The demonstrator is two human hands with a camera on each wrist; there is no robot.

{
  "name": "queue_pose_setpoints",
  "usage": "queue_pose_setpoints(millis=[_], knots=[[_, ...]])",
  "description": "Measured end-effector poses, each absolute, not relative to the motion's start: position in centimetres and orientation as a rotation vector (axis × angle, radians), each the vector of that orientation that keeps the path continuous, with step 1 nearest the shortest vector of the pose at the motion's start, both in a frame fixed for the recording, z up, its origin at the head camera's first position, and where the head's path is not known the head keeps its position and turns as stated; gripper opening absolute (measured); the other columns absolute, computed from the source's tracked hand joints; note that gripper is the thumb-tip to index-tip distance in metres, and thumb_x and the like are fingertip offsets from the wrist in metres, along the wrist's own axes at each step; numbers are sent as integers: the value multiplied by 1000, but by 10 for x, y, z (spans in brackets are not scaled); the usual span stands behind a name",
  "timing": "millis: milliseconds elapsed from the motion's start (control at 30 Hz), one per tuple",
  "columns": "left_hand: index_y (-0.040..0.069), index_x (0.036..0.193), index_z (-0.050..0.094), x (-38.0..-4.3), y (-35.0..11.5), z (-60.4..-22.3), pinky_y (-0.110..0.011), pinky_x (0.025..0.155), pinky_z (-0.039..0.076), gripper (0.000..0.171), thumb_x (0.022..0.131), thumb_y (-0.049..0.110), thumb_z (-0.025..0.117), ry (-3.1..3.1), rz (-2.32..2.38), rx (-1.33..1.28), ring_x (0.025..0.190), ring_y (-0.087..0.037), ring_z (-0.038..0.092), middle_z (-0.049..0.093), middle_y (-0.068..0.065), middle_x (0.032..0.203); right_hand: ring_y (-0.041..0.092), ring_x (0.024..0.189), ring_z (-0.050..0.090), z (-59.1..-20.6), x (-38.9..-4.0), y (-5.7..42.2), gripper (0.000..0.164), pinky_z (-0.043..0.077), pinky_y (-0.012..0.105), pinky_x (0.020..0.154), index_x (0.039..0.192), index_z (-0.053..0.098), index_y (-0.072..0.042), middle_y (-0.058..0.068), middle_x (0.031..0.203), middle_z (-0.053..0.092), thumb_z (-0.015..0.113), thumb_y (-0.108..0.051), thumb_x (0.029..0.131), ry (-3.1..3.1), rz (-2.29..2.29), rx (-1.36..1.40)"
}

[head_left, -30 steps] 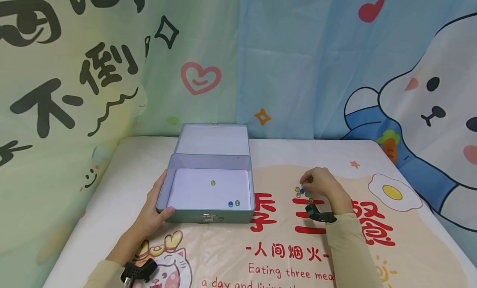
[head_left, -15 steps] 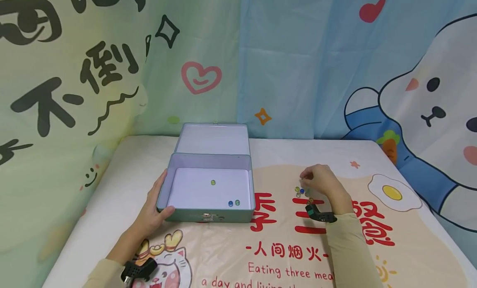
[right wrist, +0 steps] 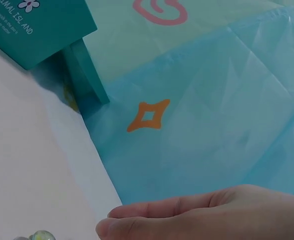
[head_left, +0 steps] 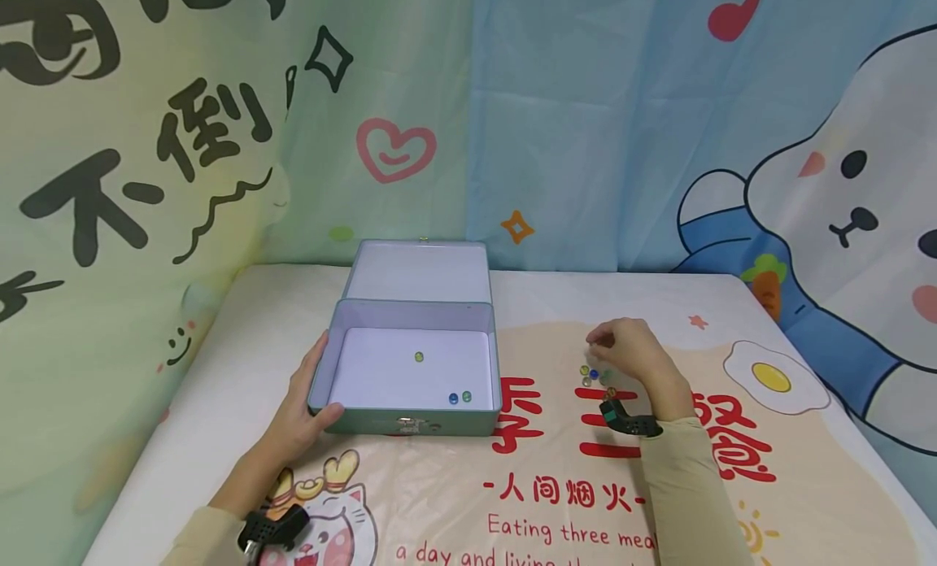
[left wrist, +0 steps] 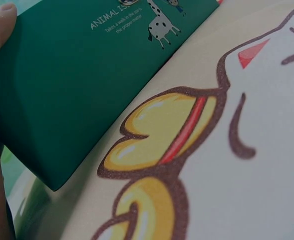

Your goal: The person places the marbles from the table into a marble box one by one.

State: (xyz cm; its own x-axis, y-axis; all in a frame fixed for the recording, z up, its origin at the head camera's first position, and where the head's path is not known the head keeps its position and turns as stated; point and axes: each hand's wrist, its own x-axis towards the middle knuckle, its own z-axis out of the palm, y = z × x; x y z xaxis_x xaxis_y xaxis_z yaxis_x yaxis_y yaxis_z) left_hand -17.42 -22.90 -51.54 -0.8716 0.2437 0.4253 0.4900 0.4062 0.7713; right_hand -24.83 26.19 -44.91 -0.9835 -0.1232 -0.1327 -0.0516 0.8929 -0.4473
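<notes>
A green metal box [head_left: 454, 422] with a pale inside stands with its lid raised toward the backdrop. Inside lie a yellow-green marble [head_left: 419, 357], a blue marble [head_left: 454, 398] and a green marble [head_left: 467, 397]. My left hand [head_left: 296, 407] grips the box's left side, thumb at the front corner. To the right, my right hand [head_left: 629, 353] is just above several loose marbles [head_left: 594, 375], thumb and forefinger pinched together. A small pale glint at these fingertips looks like a clear marble, mostly hidden. In the right wrist view the fingertips touch, and marbles [right wrist: 42, 235] show below.
The table has a printed cloth [head_left: 542, 460] with red characters and a cartoon cat. A patterned curtain [head_left: 556, 127] hangs behind the table's far edge. The raised lid [head_left: 417, 272] stands near that curtain.
My right hand has risen slightly away from the loose marbles, its fingertips still pinched. The left hand and the box have stayed in place.
</notes>
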Motion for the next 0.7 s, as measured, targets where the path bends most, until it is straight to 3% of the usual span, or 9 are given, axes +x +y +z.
queue_pose_setpoints(millis=[700], knots=[[20,154,11,-174,-229,-513,-76,98,15,95,81,49,65,-2433,-1450,-633,138,-40,18,15,-11,158,30,98,60,-436,-244,247,25,51,47,89,111,69,-4,17,108,67,65,-16,89,2916,-701,-206]])
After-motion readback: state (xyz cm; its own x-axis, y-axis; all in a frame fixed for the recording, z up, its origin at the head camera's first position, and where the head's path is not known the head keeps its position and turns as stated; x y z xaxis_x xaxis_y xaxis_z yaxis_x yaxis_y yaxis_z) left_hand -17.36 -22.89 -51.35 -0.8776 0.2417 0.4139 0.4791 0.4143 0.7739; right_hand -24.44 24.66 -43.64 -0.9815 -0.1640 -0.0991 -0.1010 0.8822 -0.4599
